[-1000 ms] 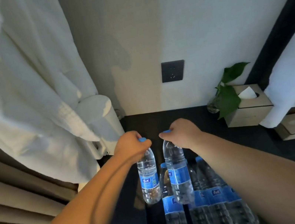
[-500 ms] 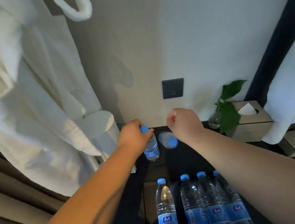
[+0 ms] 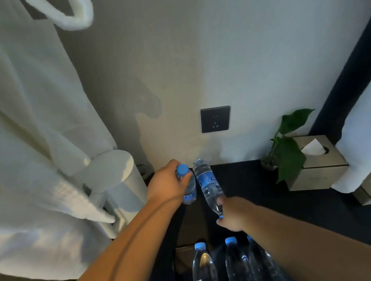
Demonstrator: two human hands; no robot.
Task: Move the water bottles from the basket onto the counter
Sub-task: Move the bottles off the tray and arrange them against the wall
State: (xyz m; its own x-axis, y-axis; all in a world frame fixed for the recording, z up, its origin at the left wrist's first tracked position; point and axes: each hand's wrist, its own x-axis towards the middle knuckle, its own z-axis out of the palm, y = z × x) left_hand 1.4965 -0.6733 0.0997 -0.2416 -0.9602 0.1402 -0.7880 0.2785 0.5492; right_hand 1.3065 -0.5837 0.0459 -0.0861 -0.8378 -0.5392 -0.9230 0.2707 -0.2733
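Gripping the neck just under the blue cap [image 3: 182, 169], the left hand [image 3: 166, 185] holds one water bottle [image 3: 189, 190] upright near the wall [image 3: 239, 57] at the back of the dark counter [image 3: 247, 179]. The right hand [image 3: 233, 213] pinches the neck of a second bottle [image 3: 207, 180], tilted with its base toward the wall. More bottles [image 3: 205, 277] stand below. Full and thin-walled, they likely feel weighty and give under a squeeze, so the stiff neck seems the surer hold.
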